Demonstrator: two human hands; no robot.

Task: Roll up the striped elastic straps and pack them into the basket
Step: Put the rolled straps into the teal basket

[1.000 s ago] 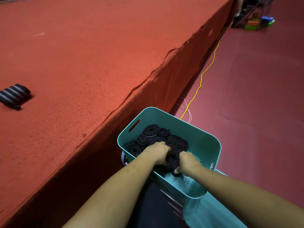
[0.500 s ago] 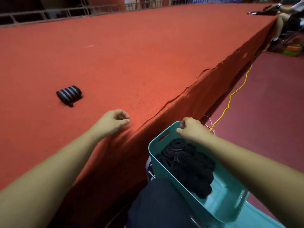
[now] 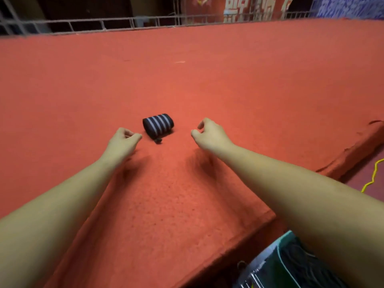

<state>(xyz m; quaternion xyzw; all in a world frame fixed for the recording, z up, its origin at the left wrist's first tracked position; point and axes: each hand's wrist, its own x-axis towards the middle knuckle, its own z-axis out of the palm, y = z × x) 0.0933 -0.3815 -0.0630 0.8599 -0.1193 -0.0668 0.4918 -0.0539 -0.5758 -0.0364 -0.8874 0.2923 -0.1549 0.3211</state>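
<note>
A rolled elastic strap (image 3: 158, 124), black with pale stripes, lies on the red felt table (image 3: 228, 90), a small dark tab sticking out at its near end. My left hand (image 3: 122, 140) hovers just left of it with fingers loosely curled, holding nothing. My right hand (image 3: 209, 134) is a short way to the strap's right, fingers loosely bent, also holding nothing. Neither hand touches the strap. A corner of the teal basket (image 3: 284, 242) with dark rolled straps inside shows at the bottom right, mostly hidden under my right forearm.
The table's right edge (image 3: 353, 154) drops to a dark red floor where a yellow cord (image 3: 372, 179) runs. A metal railing (image 3: 124, 23) and red banners stand beyond the far side.
Both hands have left the basket and reached out over the table to either side of the rolled strap. The view has swung left and up, away from the basket.
</note>
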